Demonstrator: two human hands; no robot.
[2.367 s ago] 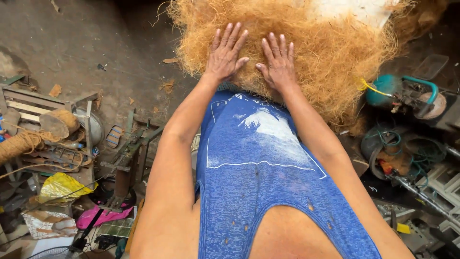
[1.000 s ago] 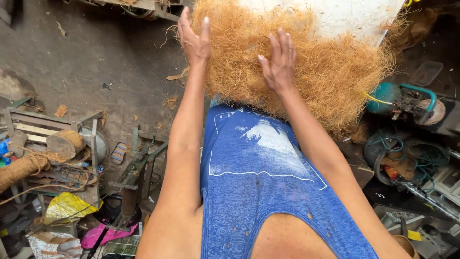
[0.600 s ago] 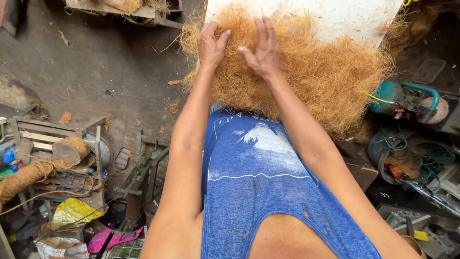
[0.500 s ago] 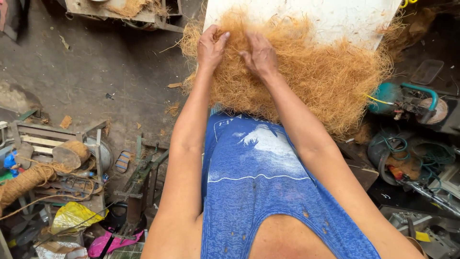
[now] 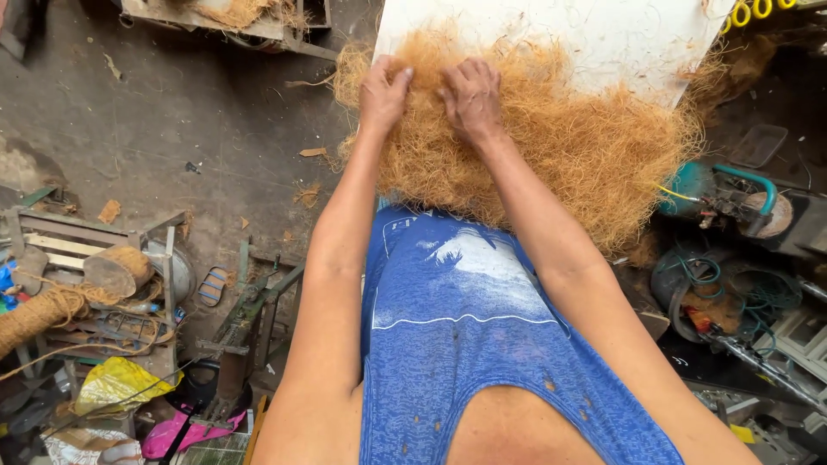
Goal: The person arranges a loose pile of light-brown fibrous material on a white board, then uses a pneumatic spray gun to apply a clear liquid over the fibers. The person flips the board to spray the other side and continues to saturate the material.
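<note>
Head view: a mat of golden-brown coir fibre (image 5: 551,146) lies on a white bench (image 5: 603,34) at the far side, its long axis running left to right and its near edge overhanging the bench. The left hand (image 5: 383,90) and right hand (image 5: 472,99) rest side by side on the mat's left part, fingers curled into the fibre and gripping tufts. At near left, a rope coil (image 5: 43,314) lies on a wooden frame (image 5: 77,245).

Grey concrete floor (image 5: 172,112) is seen in daylight, littered with scraps. A wooden frame (image 5: 77,250) with rope (image 5: 39,314) is placed at left, a yellow bag (image 5: 116,383) below it. Hoses (image 5: 732,293) and a teal tool (image 5: 715,185) are piled at right.
</note>
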